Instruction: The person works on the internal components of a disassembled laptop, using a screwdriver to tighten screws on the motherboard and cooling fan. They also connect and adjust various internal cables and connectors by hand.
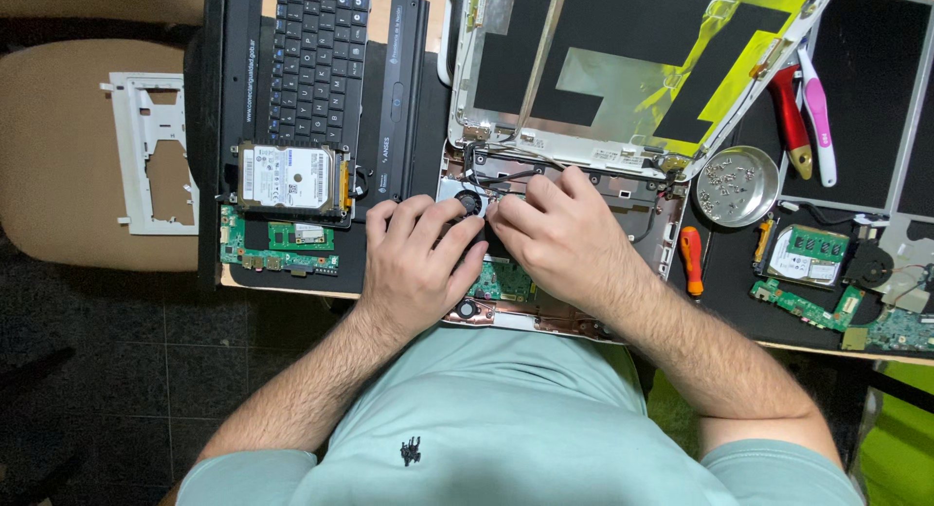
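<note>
Both hands rest on the opened laptop base [545, 307] at the near table edge, the left hand [420, 263] curled beside the small black fan [471, 202] and the right hand [556, 235] pinching something tiny there, while farther back lie the screen lid [623, 68] and keyboard [316, 58].

Electronics repair workshop, looks like. My counter [725, 302] is covered with an opened laptop [623, 78], a loose keyboard [319, 54], a hard drive [289, 178], bare circuit boards [282, 248], a dish of screws [739, 185] and screwdrivers [692, 260]. Dark tiled floor [117, 370] below, a beige chair [68, 146] beside.
</note>
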